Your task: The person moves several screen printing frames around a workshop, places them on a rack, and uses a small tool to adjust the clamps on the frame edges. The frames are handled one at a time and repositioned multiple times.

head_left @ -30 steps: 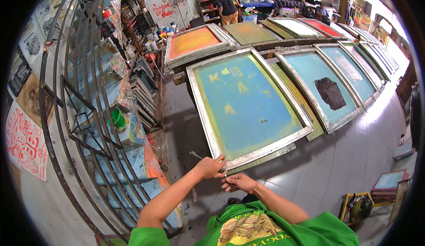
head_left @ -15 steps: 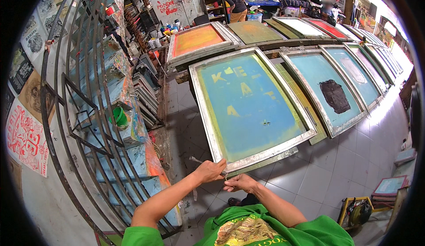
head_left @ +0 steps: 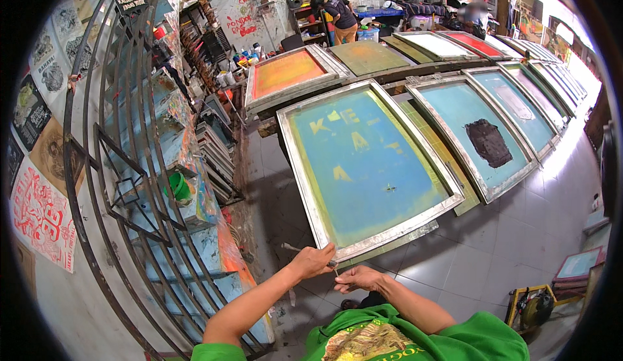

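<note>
At the near left corner of a silkscreen frame (head_left: 374,173), my left hand (head_left: 313,261) is closed around a thin grey bar (head_left: 290,247) that sticks out to its left. The frame has a pale border and blue-green mesh with faint yellowish letter shapes. Just below and to the right, my right hand (head_left: 361,278) pinches a small thin rod (head_left: 336,272) between thumb and fingers. The rod's upper end lies near the left hand's fingertips; whether it joins the bar cannot be seen.
More screen frames (head_left: 483,124) line the tables to the right, with an orange one (head_left: 289,70) behind. Dark metal railings (head_left: 139,166) and blue steps (head_left: 169,121) run along the left, holding a green bucket (head_left: 178,186). A person (head_left: 341,17) stands bent at the back.
Both hands appear slightly lower and further right in the picture, as does the near screen frame. The hands keep their grips beside the frame corner.
</note>
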Demonstrator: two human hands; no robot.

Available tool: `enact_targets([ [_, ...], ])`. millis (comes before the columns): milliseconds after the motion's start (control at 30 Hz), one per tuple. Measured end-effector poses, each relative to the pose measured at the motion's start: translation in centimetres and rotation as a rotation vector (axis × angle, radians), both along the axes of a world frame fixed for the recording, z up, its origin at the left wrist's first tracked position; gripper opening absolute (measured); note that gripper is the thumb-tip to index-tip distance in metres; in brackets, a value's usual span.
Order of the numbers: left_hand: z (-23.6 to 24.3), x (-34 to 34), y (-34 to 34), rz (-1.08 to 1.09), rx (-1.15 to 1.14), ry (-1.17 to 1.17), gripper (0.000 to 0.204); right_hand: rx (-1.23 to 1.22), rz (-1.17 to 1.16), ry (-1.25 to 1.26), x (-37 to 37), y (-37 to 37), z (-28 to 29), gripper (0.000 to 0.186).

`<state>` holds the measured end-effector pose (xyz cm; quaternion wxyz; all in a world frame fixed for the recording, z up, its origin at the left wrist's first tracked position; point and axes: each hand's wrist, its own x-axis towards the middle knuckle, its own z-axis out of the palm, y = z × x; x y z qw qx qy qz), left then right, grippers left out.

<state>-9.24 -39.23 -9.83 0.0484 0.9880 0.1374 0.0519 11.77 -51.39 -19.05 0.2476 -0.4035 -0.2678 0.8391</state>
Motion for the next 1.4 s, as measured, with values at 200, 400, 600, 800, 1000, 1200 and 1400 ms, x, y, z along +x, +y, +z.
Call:
enact_targets([
  [200, 0.2, -0.1, -0.1, -0.005, 0.011, 0.090, 0.053, 0.043, -0.086, -0.116, -0.7, -0.6, 1.0, 0.037],
  [400, 0.2, 0.0, -0.1, -0.013, 0.038, 0.099, 0.056, 0.179, -0.181, -0.296, -2.1, -1.2, 1.3, 0.035],
  [600, 0.7, -0.2, -0.6, 0.015, 0.022, 0.098, 0.056, 0.043, -0.117, -0.041, -1.1, -1.8, 2.8, 0.038],
  [800, 0.7, 0.2, -0.6, 0.014, -0.030, 0.054, 0.058, 0.000, -0.094, 0.110, -0.2, -1.4, -1.0, 0.037],
  [1000, 0.6, 0.2, -0.9, 0.053, -0.021, 0.138, 0.063, 0.100, -0.157, -0.063, -0.9, -1.6, -1.2, 0.039],
  [1200, 0.2, 0.6, -1.3, 0.136, -0.013, 0.089, 0.053, 0.393, 0.021, -0.376, 0.7, -2.4, 4.1, 0.057],
  [1400, -0.1, 0.2, -3.4, 0.311, -0.105, -0.074, 0.055, 0.550, 0.133, -0.430, 7.7, -4.2, 8.7, 0.065],
])
